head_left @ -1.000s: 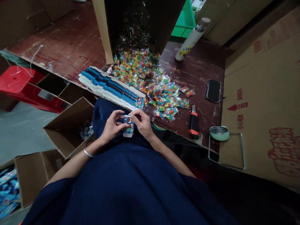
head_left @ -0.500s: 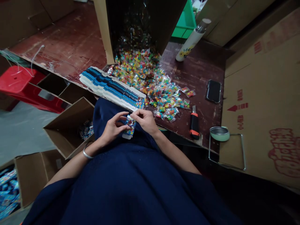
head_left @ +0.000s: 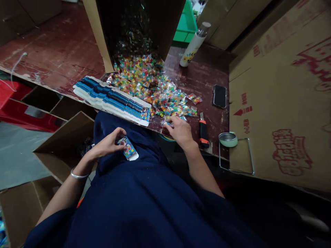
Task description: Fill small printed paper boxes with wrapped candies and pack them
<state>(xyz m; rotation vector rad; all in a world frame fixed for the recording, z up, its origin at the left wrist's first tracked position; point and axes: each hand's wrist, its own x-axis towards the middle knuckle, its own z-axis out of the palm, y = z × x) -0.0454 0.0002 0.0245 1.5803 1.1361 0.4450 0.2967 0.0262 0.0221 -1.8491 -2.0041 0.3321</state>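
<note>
The brown-red counter [head_left: 59, 44] is carrying an open box [head_left: 96, 34] toward its far edge, and candy packets [head_left: 147, 77] are spreading from the opening to the near edge. Flat cards [head_left: 111, 100] are overlapping in a row along the near edge, left of the packets. A bottle [head_left: 192, 50] is standing farther back, a phone [head_left: 219, 96] is lying by the right edge, and a knife [head_left: 203, 131] is resting near the near right corner.

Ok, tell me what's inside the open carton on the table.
Clear packets of colourful candies, spilling from the carton; anything beneath them or in deep shadow is hidden.
</note>
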